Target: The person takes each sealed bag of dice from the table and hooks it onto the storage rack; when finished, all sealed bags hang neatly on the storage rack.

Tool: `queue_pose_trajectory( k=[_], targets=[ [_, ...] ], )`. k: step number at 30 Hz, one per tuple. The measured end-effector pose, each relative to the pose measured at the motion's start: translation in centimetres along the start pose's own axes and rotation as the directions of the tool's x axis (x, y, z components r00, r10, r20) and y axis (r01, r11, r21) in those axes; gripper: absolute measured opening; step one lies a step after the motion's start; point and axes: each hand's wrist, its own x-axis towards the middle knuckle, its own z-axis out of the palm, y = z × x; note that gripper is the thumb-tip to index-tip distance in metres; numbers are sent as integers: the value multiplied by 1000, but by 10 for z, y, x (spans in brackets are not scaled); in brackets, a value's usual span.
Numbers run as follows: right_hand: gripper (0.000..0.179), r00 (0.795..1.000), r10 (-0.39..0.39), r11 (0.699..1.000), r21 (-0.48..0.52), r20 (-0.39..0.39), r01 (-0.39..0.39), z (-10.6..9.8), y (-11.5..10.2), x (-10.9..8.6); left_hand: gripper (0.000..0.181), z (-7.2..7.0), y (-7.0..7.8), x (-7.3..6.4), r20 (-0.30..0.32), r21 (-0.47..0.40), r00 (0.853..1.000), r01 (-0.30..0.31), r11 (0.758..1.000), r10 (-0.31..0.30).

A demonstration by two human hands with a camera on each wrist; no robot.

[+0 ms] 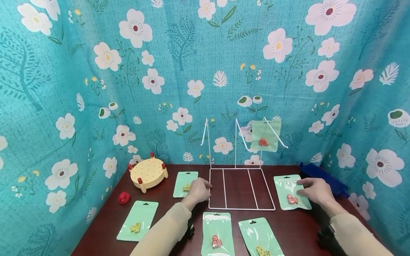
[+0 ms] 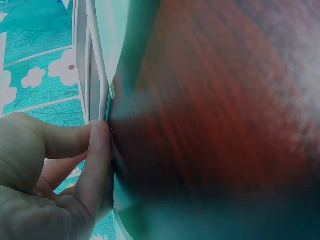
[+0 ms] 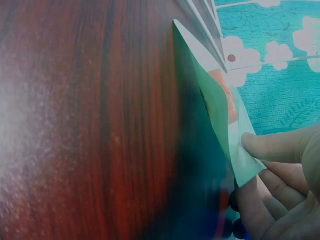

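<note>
Pouch at the right hand: a flat, glossy pale-green plastic zip pouch [image 1: 287,189] with red spotted dice [image 1: 292,199] showing in its lower part lies on the dark red-brown wood-grain tabletop [image 1: 298,231], just right of the white wire rack [image 1: 235,168].
Pouch from the grip: leftward of the right hand [image 1: 315,192], so it sits between that hand and the rack; the right hand is clearly the nearer one.
Long axis: roughly front to back, the slotted top end away from the person and tipped slightly left.
Right grip: thumb and fingers nearly together, thumb over one face and fingers behind the other, grasping the pouch's right edge, which bends up.
Left grip: the left hand [image 1: 199,191] is at the rack's left side; thumb and forefinger tips meet at the wire and seem to pinch it, a pale-green pouch with yellow dice [image 1: 183,180] just beside.
Right prong: a pale-green pouch with red dice [image 1: 264,133] hangs there, above and left of the right hand's pouch.
</note>
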Motion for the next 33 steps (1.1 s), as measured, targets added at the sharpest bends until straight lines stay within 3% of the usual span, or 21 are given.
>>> queue_pose_trajectory(
  k=[16,33],
  targets=[
    [56,996,-85,996,40,0,84,-8,-12,-13,28,1,-2,2,-5,11,1000,-11,1000,11],
    [49,986,-153,986,56,-65,157,-19,-27,-29,29,-1,-2,2,3,5,1000,-14,1000,14]
  ],
)
